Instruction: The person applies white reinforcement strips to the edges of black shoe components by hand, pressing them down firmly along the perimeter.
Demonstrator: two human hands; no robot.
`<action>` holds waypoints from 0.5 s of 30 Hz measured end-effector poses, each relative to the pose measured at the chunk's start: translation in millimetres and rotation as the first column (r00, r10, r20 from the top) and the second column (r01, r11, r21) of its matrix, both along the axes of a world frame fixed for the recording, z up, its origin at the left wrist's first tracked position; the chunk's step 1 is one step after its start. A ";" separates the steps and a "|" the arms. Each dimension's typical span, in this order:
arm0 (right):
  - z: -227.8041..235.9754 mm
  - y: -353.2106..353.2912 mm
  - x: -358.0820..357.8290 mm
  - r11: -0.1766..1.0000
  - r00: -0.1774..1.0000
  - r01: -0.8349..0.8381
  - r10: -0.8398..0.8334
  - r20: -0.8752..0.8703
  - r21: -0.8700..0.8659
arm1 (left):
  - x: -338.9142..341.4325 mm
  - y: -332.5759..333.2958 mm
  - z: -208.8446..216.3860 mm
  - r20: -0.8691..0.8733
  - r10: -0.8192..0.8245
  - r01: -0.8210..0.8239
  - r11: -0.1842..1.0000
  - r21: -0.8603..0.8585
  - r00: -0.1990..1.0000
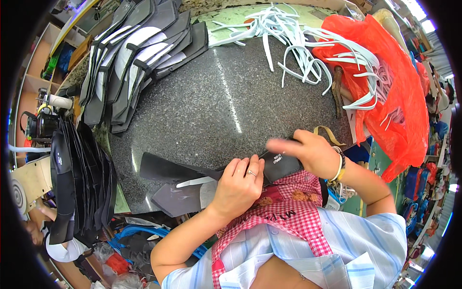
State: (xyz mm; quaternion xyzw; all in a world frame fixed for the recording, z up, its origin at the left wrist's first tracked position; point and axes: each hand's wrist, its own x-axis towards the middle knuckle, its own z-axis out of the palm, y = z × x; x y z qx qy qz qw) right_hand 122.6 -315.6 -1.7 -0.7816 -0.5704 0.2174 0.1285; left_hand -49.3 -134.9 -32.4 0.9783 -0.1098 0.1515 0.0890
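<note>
At the near edge of the dark speckled tabletop, a folded black sheet piece (175, 168) lies slanted, with printed marks on its right end. My left hand (239, 180), wearing a ring, is closed on its middle and presses it down. My right hand (313, 154) is over the printed end; its outstretched digit is smeared by motion, and its grip is unclear. Beneath my left hand, a dark grey panel (178, 200) with a light grey patch sticks out to the left. A narrow white strip (195, 182) shows between the panel and the black piece.
Stacked grey-and-black panels (139, 53) cover the far left. Black pieces (86, 178) hang in a bundle at the left. Pale strips (293, 43) lie tangled at the far side, running into a red plastic bag (399, 111). Another person (65, 248) is at the lower left.
</note>
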 end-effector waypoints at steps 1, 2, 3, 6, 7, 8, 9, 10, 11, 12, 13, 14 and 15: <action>0.0 -0.4 0.0 1.000 1.000 0.005 -0.005 -0.002 -0.002 | -0.2 0.0 0.6 0.004 0.008 -0.008 1.000 0.014 1.000; 0.0 0.0 1.2 0.992 0.979 -0.110 0.098 0.181 0.059 | -0.2 0.1 1.6 0.003 0.003 -0.003 1.000 0.011 1.000; 0.1 -0.3 1.4 0.968 0.913 -0.234 0.184 0.363 0.096 | 0.0 0.2 2.7 -0.005 -0.004 0.004 1.000 0.017 1.000; 5.6 -1.6 5.5 0.967 0.932 -0.196 0.133 0.337 0.160 | -2.2 2.3 1.4 -0.030 0.007 -0.007 1.000 0.013 1.000; 6.2 -2.1 4.5 0.955 0.952 -0.148 0.068 0.297 0.258 | -2.8 1.0 0.3 -0.046 0.007 -0.007 1.000 -0.005 0.999; 9.8 5.3 -1.1 0.954 0.990 -0.111 0.082 0.113 0.279 | -2.1 1.3 0.3 -0.047 0.011 -0.011 1.000 -0.009 0.999; 4.1 17.0 -10.9 0.933 0.981 -0.023 0.090 -0.173 0.359 | -0.5 2.8 1.7 -0.063 0.019 -0.019 1.000 0.009 0.998; -5.6 25.5 -18.3 0.939 0.963 -0.040 0.128 -0.239 0.341 | -2.5 3.1 4.8 -0.077 0.016 -0.014 1.000 0.025 0.997; -17.2 33.8 -19.8 0.941 0.939 -0.059 0.166 -0.302 0.332 | -6.3 8.1 11.1 -0.077 0.010 -0.008 1.000 0.027 0.997; -23.6 30.7 -25.8 0.954 0.968 -0.110 0.166 -0.188 0.279 | -15.5 14.0 20.7 0.113 -0.026 0.016 0.996 0.083 0.993; -20.1 31.7 -25.4 0.954 0.966 -0.183 0.219 -0.137 0.238 | -26.1 19.7 24.9 0.294 -0.048 0.006 0.990 0.144 0.955; -23.4 27.9 -29.3 0.943 0.973 -0.198 0.221 -0.059 0.266 | -48.3 23.0 28.2 0.335 -0.036 -0.020 0.987 0.162 0.941; -26.4 25.2 -33.8 0.932 0.976 -0.215 0.218 0.022 0.292 | -62.0 25.4 25.1 0.197 0.102 -0.123 0.987 0.101 0.975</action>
